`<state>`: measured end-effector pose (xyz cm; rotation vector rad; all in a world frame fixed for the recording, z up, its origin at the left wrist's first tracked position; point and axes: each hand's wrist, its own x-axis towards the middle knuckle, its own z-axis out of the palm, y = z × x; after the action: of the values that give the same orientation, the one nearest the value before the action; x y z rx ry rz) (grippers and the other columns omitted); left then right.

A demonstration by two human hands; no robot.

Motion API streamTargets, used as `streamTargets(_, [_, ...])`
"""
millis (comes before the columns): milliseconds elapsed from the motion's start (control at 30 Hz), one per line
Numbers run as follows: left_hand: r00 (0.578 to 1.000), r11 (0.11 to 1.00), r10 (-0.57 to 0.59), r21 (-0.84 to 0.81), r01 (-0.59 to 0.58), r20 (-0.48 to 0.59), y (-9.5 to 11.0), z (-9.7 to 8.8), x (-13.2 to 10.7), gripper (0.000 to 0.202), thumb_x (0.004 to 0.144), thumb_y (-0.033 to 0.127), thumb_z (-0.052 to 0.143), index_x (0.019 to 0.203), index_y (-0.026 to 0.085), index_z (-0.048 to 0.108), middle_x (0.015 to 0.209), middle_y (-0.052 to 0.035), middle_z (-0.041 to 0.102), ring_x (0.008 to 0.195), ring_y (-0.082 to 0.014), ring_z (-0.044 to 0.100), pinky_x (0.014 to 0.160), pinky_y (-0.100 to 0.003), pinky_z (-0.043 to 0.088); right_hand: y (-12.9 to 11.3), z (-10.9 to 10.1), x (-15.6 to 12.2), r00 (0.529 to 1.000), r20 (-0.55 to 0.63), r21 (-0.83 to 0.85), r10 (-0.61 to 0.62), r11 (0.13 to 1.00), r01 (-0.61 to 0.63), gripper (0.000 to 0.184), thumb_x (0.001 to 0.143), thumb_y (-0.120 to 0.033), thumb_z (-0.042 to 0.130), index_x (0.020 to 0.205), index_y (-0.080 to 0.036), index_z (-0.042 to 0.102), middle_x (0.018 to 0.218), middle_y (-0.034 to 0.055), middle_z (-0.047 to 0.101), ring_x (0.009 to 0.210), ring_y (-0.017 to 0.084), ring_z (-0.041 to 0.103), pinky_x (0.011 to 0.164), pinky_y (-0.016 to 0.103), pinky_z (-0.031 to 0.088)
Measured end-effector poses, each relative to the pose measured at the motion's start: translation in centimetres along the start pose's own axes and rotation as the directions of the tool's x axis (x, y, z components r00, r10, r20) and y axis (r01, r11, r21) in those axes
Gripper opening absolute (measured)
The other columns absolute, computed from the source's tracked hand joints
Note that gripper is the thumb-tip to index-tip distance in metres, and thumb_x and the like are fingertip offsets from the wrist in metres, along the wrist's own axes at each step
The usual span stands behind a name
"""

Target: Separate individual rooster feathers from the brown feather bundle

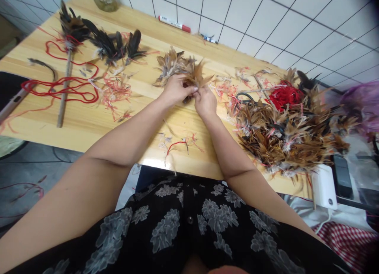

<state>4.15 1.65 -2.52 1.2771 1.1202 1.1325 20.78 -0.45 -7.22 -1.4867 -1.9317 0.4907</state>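
Near the middle of the table, a small bunch of brown feathers (200,73) stands up between my two hands. My left hand (177,89) is closed, its thumb and fingers pinching at the base of the bunch. Close against it, my right hand (206,102) is curled shut around the lower end of the same feathers. The fingertips nearly meet, and the quill ends are mostly hidden. Just behind my left hand lies a heap of brown and grey feathers (170,62). Red and white thread scraps (222,90) are scattered right of my right hand.
A large feather pile (284,136) with red thread (286,95) covers the right side. Left are a stick (65,88), looped red cord (59,88), black feathers (109,45) and a phone (12,94). Markers (174,23) lie by the tiled wall (219,9). A white device (324,186) sits at the right edge.
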Motion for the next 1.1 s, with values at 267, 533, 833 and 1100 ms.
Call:
streamTargets(267, [0.997,0.975,-0.061,-0.212,0.069,0.042,2.2,-1.2,-0.6,0.030,0.079,0.002,0.101,0.086,0.017,0.075,0.080,-0.0021,0.076,0.071,-0.0162,0.068,0.071,-0.028,0.054,-2.1,-2.9,0.6,0.996,-0.050,0.192,0.068,0.980,-0.057,0.051,0.115,-0.071,0.073,0.113,-0.022,0.085,0.115,0.0097,0.077,0.121,0.029,0.074,0.119,0.046,0.062])
streamTargets(533, [0.987,0.968,-0.134,-0.200,0.149,0.087,1.5,-1.1,-0.4,0.030,0.077,-0.007,0.098,0.084,0.013,0.077,0.083,-0.0047,0.078,0.073,-0.0153,0.069,0.077,-0.030,0.056,-2.4,-3.0,0.8,0.985,0.106,0.492,0.139,0.853,-0.173,0.063,0.097,-0.081,0.090,0.082,-0.022,0.074,0.076,-0.0021,0.062,0.085,0.017,0.060,0.083,0.031,0.052])
streamTargets(833, [0.967,0.955,-0.143,-0.226,0.190,0.209,1.2,-1.7,-0.6,0.032,0.080,-0.001,0.103,0.079,0.014,0.075,0.075,-0.0033,0.075,0.065,-0.0123,0.066,0.069,-0.027,0.055,-3.6,-2.7,0.8,0.964,0.193,0.589,0.185,0.763,-0.265,0.061,0.096,-0.072,0.096,0.075,-0.023,0.066,0.077,-0.0011,0.070,0.090,0.017,0.068,0.091,0.030,0.060])
streamTargets(1100, [0.974,0.944,-0.127,-0.278,0.176,0.186,1.5,-1.0,-0.9,0.043,0.077,0.015,0.118,0.083,0.015,0.075,0.073,-0.0017,0.076,0.067,-0.0133,0.072,0.065,-0.021,0.060,-3.3,-2.4,0.7,0.937,0.242,0.700,0.252,0.623,-0.348,0.054,0.113,-0.062,0.085,0.084,-0.022,0.065,0.075,-0.0047,0.065,0.069,0.008,0.051,0.068,0.021,0.045])
